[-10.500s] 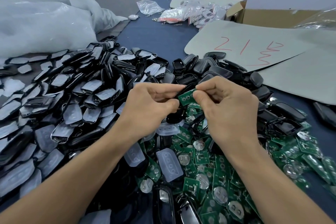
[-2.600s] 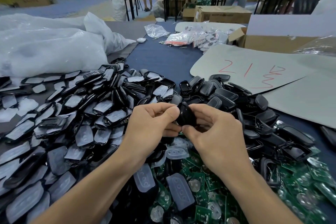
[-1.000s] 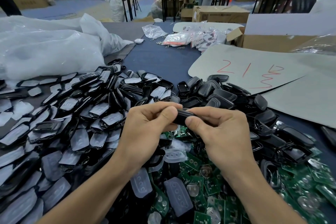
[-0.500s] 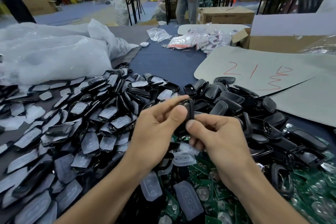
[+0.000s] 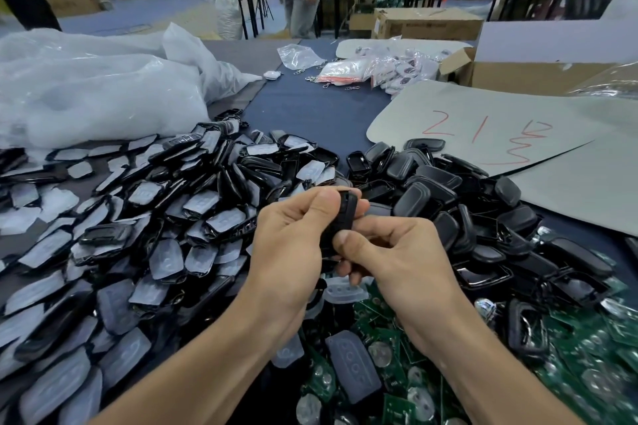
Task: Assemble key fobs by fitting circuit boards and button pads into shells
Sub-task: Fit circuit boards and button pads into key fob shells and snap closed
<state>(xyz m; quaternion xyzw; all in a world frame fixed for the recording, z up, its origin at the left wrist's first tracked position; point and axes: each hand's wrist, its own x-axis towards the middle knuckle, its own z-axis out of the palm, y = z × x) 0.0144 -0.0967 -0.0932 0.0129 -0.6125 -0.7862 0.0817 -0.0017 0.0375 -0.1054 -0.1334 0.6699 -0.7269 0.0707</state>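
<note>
Both forearms enter from the lower edge and meet at the centre of the head view. The left hand (image 5: 293, 241) is held with its back toward the camera. Its thumb is laid along the upper near edge of the fob (image 5: 346, 214), and its fingers are curled behind the fob. The right hand (image 5: 400, 259) is set lower. Its thumb is pressed on the lower part of the fob and its fingers are curled underneath. The fob is thus grasped by both hands and is held in the air above the table (image 5: 310, 114), clear of the parts lying below. The fob is presented edge-on. Its long axis stands nearly upright, with the upper end leaning slightly right and away. The broad faces of the fob are not seen, and its lower end is covered by the right thumb and the left palm. Whether the two halves are fully seated cannot be told. Film-covered shells (image 5: 155, 217) are piled at the left, and bare shells (image 5: 431, 183) at the right rear. Boards (image 5: 587, 355) and pads (image 5: 352, 369) lie nearest the camera, partly hidden by the forearms.
</note>
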